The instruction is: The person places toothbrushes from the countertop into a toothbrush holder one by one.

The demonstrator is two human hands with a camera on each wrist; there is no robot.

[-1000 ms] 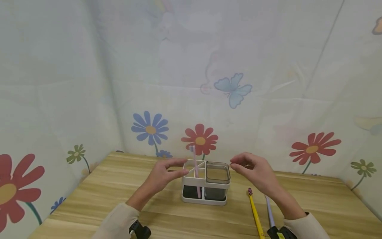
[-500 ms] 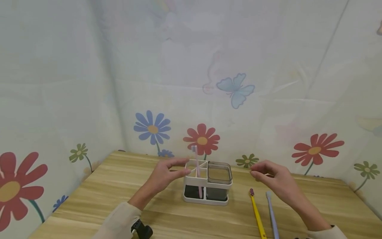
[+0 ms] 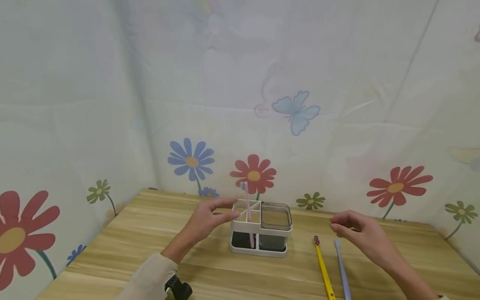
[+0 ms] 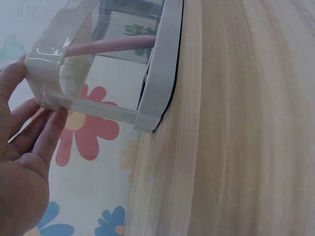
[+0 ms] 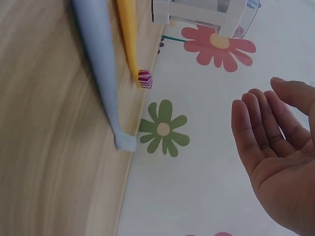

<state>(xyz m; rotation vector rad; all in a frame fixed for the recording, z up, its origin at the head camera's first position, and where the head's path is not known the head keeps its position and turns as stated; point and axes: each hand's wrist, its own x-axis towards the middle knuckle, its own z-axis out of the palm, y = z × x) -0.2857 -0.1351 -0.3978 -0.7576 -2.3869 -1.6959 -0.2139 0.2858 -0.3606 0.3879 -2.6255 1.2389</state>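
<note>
A white toothbrush holder (image 3: 245,227) stands upright on the table, with a divided top on its left side. One pink toothbrush (image 3: 248,204) leans slightly in that divided part, bristles up. My left hand (image 3: 204,218) holds the holder's left upper edge between thumb and fingers; the left wrist view shows the fingertips on the frame's corner (image 4: 47,64). To the right my right hand (image 3: 363,235) hovers above the table, fingers loosely bent, nothing in them. Below and left of it lie a yellow toothbrush (image 3: 324,273) and a pale blue toothbrush (image 3: 343,273), side by side.
A smoky see-through cup (image 3: 276,227) sits in the holder's right half. The wood-grain table (image 3: 157,216) ends at the back against a flower-printed curtain (image 3: 330,146). A black wrist camera (image 3: 178,288) is strapped at the left sleeve.
My right hand has moved away from the cup side of the holder, to the right and slightly down. The left hand keeps its place on the holder. The head view has shifted slightly.
</note>
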